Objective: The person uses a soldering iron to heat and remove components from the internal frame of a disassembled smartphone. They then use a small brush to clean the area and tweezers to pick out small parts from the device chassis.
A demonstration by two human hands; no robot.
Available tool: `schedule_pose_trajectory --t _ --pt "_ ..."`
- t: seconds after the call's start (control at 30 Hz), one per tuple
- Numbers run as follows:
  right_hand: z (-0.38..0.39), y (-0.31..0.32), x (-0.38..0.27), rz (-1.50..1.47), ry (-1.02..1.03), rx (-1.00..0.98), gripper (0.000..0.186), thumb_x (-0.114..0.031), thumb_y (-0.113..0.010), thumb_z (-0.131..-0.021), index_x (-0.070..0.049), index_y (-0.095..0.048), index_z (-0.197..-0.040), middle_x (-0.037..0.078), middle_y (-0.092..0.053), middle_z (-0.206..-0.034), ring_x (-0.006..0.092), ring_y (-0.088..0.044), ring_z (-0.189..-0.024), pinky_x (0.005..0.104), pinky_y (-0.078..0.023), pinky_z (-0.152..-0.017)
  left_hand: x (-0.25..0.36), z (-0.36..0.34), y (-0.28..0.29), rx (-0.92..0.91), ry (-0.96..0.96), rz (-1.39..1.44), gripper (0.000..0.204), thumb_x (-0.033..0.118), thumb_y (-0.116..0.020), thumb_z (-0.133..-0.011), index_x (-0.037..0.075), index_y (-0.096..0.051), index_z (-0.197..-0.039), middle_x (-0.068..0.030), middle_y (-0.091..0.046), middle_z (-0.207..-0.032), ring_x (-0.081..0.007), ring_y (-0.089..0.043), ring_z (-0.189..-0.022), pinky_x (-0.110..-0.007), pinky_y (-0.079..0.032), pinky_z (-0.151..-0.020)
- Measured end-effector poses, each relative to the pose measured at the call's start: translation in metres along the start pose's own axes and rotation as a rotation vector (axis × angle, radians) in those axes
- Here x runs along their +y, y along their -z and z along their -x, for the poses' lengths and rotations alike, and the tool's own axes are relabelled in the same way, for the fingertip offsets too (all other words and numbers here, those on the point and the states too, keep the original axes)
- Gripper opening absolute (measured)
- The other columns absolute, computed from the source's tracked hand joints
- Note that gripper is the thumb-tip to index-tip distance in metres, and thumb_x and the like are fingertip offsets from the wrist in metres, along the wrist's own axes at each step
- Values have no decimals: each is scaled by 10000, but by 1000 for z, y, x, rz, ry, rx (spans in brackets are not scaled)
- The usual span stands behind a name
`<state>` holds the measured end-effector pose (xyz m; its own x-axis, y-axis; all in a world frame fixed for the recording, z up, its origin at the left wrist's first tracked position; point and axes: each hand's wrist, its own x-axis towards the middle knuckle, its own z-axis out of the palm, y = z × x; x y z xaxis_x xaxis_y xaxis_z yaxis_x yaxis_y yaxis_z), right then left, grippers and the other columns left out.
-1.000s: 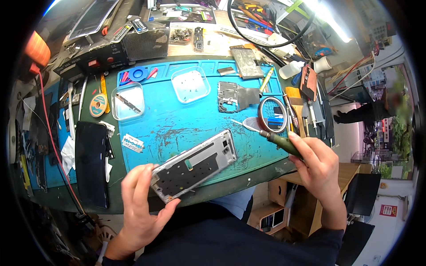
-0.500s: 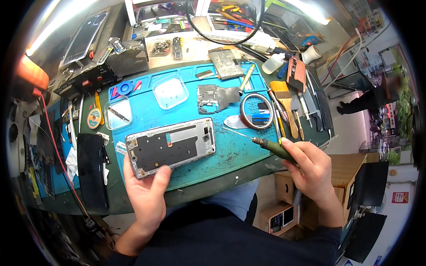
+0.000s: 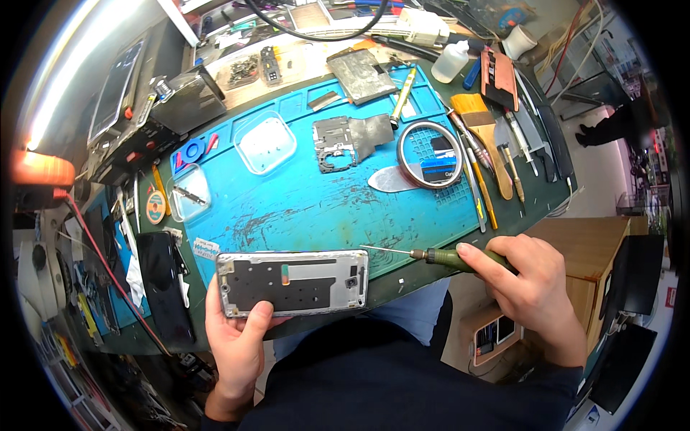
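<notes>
My left hand (image 3: 241,345) grips a phone frame (image 3: 327,296) by its left end, thumb on the inner face. The frame is silver-grey with a black film inside, and it is held above the front edge of the bench. In my right hand (image 3: 528,284) is a screwdriver (image 3: 453,258) with a green handle, its thin shaft pointing left. The tip lies close to the frame's upper right corner; whether it touches cannot be told. Beyond them on the blue mat (image 3: 287,215) rest a phone board cover (image 3: 345,140) and a clear tray (image 3: 264,144) with tiny screws.
A tape roll (image 3: 431,154) stands right of the cover, with a brush (image 3: 485,133) and several slim tools beyond. At left lie a black phone (image 3: 164,284), a small clear box (image 3: 189,192) and a solder spool (image 3: 155,206). A white bottle (image 3: 451,62) stands behind.
The phone frame has come nearer my body and is held more level. My right hand has moved the screwdriver closer to my body; its shaft now lies flatter. The whole view has shifted.
</notes>
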<state>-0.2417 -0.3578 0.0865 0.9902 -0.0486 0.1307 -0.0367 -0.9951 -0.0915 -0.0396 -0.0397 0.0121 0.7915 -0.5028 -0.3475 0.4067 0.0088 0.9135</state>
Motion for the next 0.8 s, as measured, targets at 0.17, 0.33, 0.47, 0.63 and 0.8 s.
schedule_pose_trajectory --t 0.17,0.33,0.47,0.63,0.8 --pt "7 -8 0 -50 -20 0 615 -50 -778 -761 -201 -784 -1357 36 -639 -972 188 -605 -721 337 -472 -593 -3 4 1 38 -16 10 732 20 -684 -1046 2 -286 -1661 -201 -676 -1369 -287 -751 -1181 -429 -705 -904" --pt "7 -16 -2 -84 -36 6 565 -34 -821 -762 -170 -789 -1310 46 -672 -965 205 -634 -704 348 -481 -580 -2 5 -2 62 -20 -15 750 33 -693 -1041 2 -281 -1667 -201 -676 -1372 -286 -748 -1190 -436 -702 -917" --pt "9 -20 -2 -99 -47 -6 566 -42 -827 -772 -173 -784 -1321 47 -677 -964 207 -636 -706 347 -484 -582 0 5 -3 63 -18 -38 780 46 -710 -1031 7 -273 -1676 -203 -665 -1389 -289 -738 -1212 -444 -699 -932" --pt "8 -19 -5 -118 -71 -24 582 -38 -829 -774 -175 -778 -1337 50 -680 -962 213 -641 -714 352 -490 -587 -3 5 -4 79 -42 -48 831 55 -718 -1026 23 -241 -1705 -197 -627 -1448 -296 -709 -1267 -443 -695 -947" --pt "9 -24 -5 -141 -75 -7 592 -47 -845 -754 -153 -775 -1332 53 -684 -966 223 -647 -717 360 -501 -595 -9 4 4 68 -65 -72 847 48 -714 -1024 35 -231 -1720 -178 -613 -1467 -293 -699 -1281 -446 -687 -968"
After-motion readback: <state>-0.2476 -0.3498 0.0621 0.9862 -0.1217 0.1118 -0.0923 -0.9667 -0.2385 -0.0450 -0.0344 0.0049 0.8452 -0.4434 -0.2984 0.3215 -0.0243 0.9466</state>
